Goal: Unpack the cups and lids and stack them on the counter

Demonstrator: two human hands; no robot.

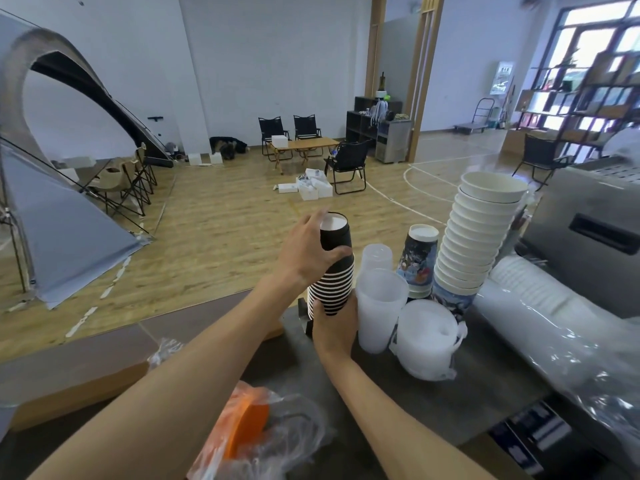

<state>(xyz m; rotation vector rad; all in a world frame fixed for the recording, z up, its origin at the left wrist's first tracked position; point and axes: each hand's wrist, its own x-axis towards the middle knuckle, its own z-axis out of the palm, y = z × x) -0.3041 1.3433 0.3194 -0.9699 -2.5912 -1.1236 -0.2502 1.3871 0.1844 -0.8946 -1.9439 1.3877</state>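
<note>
Gripping a stack of black cups (334,268) at centre frame, the left hand (308,254) wraps its top while the right hand (334,327) clasps its base on the bench (433,410). Just right stand clear cups (379,306), a printed stack (417,261) and tall white bowls (474,237); bagged lids (427,337) sit in front. An orange roll (247,427) in plastic lies lower centre.

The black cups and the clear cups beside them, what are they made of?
Black cups: likely paper, matte black outside, white inside, with thin white rolled rims showing as stripes down the stack. Clear cups: probably plastic, frosted and translucent, light passing through the walls.
</note>
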